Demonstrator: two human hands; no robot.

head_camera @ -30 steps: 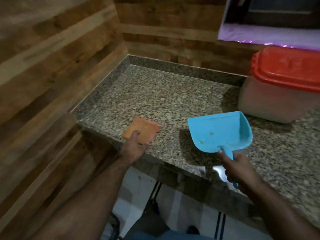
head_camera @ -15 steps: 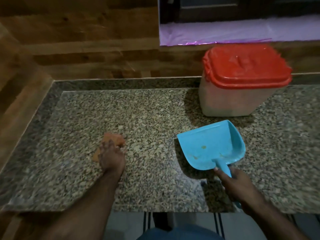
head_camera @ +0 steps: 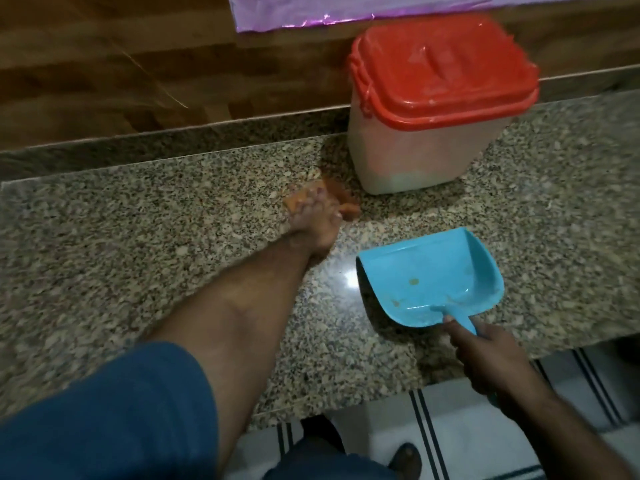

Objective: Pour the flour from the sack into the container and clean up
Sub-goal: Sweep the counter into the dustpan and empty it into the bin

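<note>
Left hand [head_camera: 313, 220]: mine, arm stretched forward, palm and fingers pressed flat on an orange cloth [head_camera: 341, 202], pinning it to the desk [head_camera: 138, 230] rather than gripping it; I judge this the wiping step of the clean-up, the cloth pushed toward the dustpan so loose flour gathers there. Cloth: blurred, lying just beside the front left corner of the container [head_camera: 426, 150], nearly touching its base. Right hand [head_camera: 495, 362]: fingers closed around the handle of the blue dustpan [head_camera: 429, 275], thumb laid along the handle's root, steadying the pan with its open lip facing left toward the cloth, the pan's floor resting on the desk. Dustpan: in front of the container and well clear of it; two small brownish specks on its floor, otherwise almost bare. Container: translucent pale walls, squarish, upright near the back edge of the desk; red lid [head_camera: 443, 71] seated on top with a side clasp visible on its left, so the pouring looks finished. Contents show only as a pale mass through the wall; level not readable. Sack: not in view. Flour on the desk: indistinguishable against the speckled granite.
</note>
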